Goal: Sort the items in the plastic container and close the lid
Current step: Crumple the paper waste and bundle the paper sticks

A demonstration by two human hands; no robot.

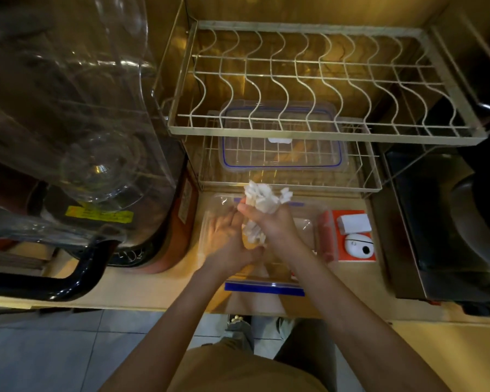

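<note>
- Nearest the camera, two bare forearms reach out over the wooden counter (159,284), hands meeting above the clear plastic container (309,222).
- Just this side of the fingers, the container's blue clip flap (264,287) sits at its near rim, hanging open.
- Right hand (269,222) is clenched around a crumpled white bundle (259,199), looks like tissue or thin plastic, with tufts bursting out above the knuckles and more trailing below the palm.
- Left hand (224,236) sits just left of it, fingers mostly straight and spread, palm turned toward the bundle; blurred, and I can't tell whether it's touching the white material or the container.
- Both hands are over the container's open top; it stands on the counter with no cover on.
- Right of the fingers, just beside the container, an orange box (351,236) showing white earbud-like gadgets.
- Left of the fingers, a big glass jug machine (82,137) with a black handle (54,287).
- Beyond the fingertips, on the lower wire rack (371,171), the clear lid (283,154) with a blue seal lies flat.
- Farther still and higher, the large wavy dish rack (323,80) overhangs that lid.
- Far right, a dark appliance (450,222).
</note>
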